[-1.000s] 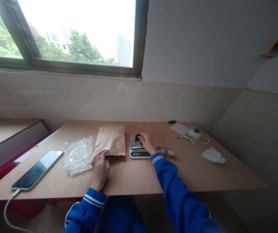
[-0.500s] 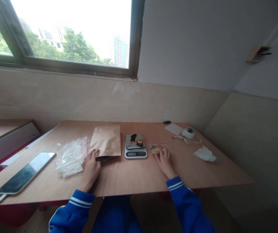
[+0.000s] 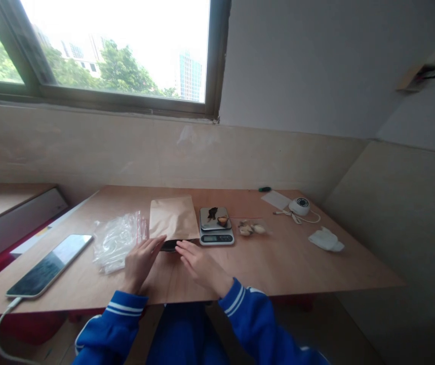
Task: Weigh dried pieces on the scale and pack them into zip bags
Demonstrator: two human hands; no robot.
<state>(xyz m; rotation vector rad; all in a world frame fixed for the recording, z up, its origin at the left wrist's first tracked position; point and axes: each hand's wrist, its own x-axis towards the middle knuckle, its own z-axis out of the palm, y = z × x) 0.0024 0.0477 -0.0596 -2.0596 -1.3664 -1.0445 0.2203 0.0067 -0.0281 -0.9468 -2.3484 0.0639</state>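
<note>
A brown kraft paper pouch (image 3: 173,218) lies flat with its dark mouth gaping towards me. My left hand (image 3: 141,261) is at the near left corner of that mouth, fingers closed on the edge. At the mouth's right part is my right hand (image 3: 202,266), its fingers stretched out and the fingertips at the lip. Just right of the pouch stands a kitchen scale (image 3: 217,237), with a dark dried piece (image 3: 212,213) and a brown shell-like piece (image 3: 223,221) on its plate. A small clear zip bag (image 3: 253,228) of pale dried pieces lies beside the scale.
Clear plastic bags (image 3: 118,243) are piled left of the pouch. A phone (image 3: 52,263) with a white cable lies further left. To the right are a white dome camera (image 3: 300,206) with cables, a paper sheet (image 3: 276,199) and a crumpled tissue (image 3: 326,239).
My right hand has left the small zip bag and moved left to the pouch's mouth. My left hand stays at the pouch's corner, and the mouth gapes wider. The view has shifted slightly.
</note>
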